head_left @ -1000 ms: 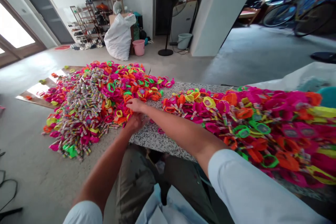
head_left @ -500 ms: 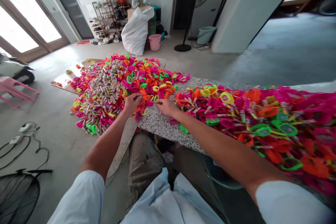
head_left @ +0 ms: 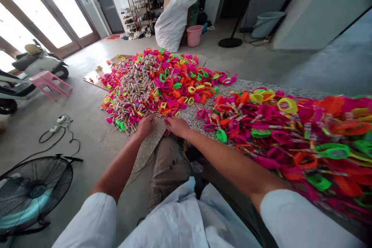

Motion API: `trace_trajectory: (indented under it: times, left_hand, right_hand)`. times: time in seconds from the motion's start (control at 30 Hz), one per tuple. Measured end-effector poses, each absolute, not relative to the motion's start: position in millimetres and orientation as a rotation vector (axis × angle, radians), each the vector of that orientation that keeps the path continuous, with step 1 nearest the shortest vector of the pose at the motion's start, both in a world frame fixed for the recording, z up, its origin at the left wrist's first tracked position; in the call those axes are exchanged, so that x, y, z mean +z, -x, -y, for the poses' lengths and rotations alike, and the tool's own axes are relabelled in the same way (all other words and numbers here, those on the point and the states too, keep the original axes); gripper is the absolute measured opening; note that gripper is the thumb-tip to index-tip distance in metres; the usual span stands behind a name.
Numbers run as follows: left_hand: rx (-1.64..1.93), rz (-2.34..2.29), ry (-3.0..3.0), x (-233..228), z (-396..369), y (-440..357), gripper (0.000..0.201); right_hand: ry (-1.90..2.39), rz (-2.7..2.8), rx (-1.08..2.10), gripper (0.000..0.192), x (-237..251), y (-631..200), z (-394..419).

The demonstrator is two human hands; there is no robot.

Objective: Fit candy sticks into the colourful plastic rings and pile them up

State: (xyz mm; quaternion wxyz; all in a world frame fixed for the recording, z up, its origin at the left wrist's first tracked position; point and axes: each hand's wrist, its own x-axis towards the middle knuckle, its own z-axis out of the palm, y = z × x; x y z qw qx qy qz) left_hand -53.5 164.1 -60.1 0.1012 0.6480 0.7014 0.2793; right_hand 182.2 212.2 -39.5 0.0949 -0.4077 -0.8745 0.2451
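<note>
My left hand [head_left: 146, 124] rests at the near left edge of the speckled stone table [head_left: 200, 118], fingers curled under and hidden, right beside a heap of small wrapped sticks [head_left: 130, 85]. A few centimetres to its right, my right hand [head_left: 177, 125] has its fingers pinched together over a small pink ring [head_left: 166, 131]. Just beyond both hands lies a big pile of neon plastic rings [head_left: 174, 81] in pink, orange, green and yellow. A second heap of rings [head_left: 290, 131] covers the table to the right of my right forearm.
A floor fan [head_left: 35, 190] lies at lower left, with a cable and plug [head_left: 59, 122] on the floor. A pink stool [head_left: 48, 81] and a scooter [head_left: 37, 62] stand at left. Behind the pile are a white sack [head_left: 171, 23], a pink bucket [head_left: 194, 35] and a fan stand [head_left: 230, 42].
Both hands have drawn back from the ring pile toward the table's near edge and come close together. The view has tilted down and left, bringing the floor fan into sight.
</note>
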Motion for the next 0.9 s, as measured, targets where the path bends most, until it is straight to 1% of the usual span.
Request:
trace_trajectory:
  times: [0.07,0.17,0.23,0.33,0.43,0.53,0.63,0.7,0.8,0.83,0.9]
  left_hand:
    - [0.623,-2.071,-2.034,-60,-175,47,0.047]
    - [0.341,-2.099,-2.136,-58,-187,38,0.046]
    - [0.303,-2.108,-2.126,-57,-190,33,0.042]
    - [0.303,-2.110,-2.085,-53,-188,31,0.038]
    - [0.381,-2.104,-2.012,-48,-182,32,0.031]
    - [0.553,-2.099,-1.898,-42,-175,32,0.024]
    - [0.794,-2.086,-1.703,-39,-163,18,0.024]
    - [0.942,-2.025,-1.544,-38,-149,-2,0.030]
    - [1.056,-1.813,-1.360,-36,-117,-41,0.051]
    - [1.099,-1.705,-1.277,-33,-105,-54,0.058]
    - [1.224,-1.345,-0.877,-25,-84,-78,0.069]
  right_hand:
    - [1.271,2.590,0.714,0.038,-43,-170,-206]
    - [1.306,2.554,0.738,0.039,-48,-165,-199]
    - [1.275,2.511,0.788,0.035,-49,-169,-197]
    - [1.217,2.385,0.910,0.024,-50,-182,-196]
    - [1.200,2.172,1.080,0.019,-52,-197,-199]
    - [1.188,1.940,1.284,0.023,-54,-212,-199]
    - [1.126,1.752,1.436,0.030,-50,-228,-192]
    - [1.066,1.667,1.489,0.034,-45,-238,-183]
    - [1.007,1.593,1.513,0.036,-35,-248,-164]
    - [0.994,1.589,1.494,0.035,-32,-250,-157]
    - [0.956,1.633,1.383,0.030,-27,-254,-144]
